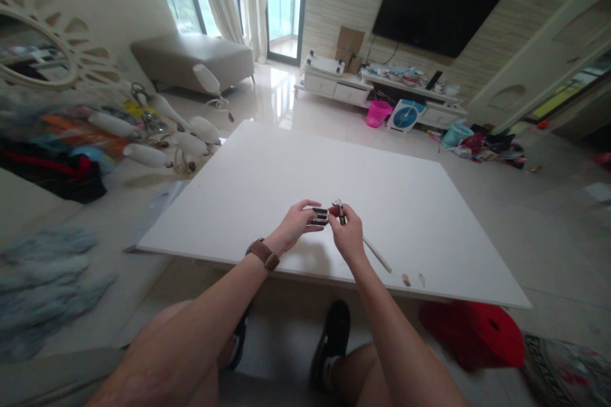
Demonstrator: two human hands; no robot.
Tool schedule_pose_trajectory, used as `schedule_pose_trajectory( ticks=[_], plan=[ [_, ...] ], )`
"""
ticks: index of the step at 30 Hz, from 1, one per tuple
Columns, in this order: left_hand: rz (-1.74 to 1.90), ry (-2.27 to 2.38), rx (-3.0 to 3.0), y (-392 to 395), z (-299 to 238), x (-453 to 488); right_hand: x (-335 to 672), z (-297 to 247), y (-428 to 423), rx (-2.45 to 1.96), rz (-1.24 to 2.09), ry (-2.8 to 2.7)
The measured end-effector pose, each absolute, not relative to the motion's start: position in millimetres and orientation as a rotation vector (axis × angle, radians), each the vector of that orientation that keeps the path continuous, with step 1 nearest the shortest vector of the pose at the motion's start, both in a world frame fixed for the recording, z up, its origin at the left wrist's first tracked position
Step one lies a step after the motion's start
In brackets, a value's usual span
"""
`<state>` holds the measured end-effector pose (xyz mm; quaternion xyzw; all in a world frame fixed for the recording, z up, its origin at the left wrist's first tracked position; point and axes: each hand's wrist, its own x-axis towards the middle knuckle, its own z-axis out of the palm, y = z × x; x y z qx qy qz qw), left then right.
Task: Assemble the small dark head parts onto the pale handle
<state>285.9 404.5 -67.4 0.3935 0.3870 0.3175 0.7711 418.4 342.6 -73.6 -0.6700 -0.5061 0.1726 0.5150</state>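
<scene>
Above the near part of a white board-like table [286, 165], my two hands are close together. My left hand [298, 221], with a brown-strapped watch [263, 254] on its wrist, has its fingers around a small black-and-silver striped piece [319, 217]. Its exact kind is too small to make out. In the fingers of my right hand [347, 229] is a small dark piece with a shiny metal top [340, 211], close beside the striped one. A thin pale stick [378, 254] lies on the table past my right hand. Two small flat items [406, 280] rest nearer the front edge.
White lamp shades [191, 140] and a heap of cloth [71, 140] lie on the floor at left. A grey bench [195, 57] stands by the window. Beyond the table are a pink basket [378, 113] and a low cabinet [351, 90]. A red stool [477, 334] sits at near right.
</scene>
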Motion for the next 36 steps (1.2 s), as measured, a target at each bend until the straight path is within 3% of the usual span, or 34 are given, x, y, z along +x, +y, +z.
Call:
schedule_pose_trajectory(
  ticks=[36],
  plan=[
    [0.649, 0.881, 0.887, 406, -83, 288, 405, -69, 336, -1.565, 0.463, -1.441]
  ],
)
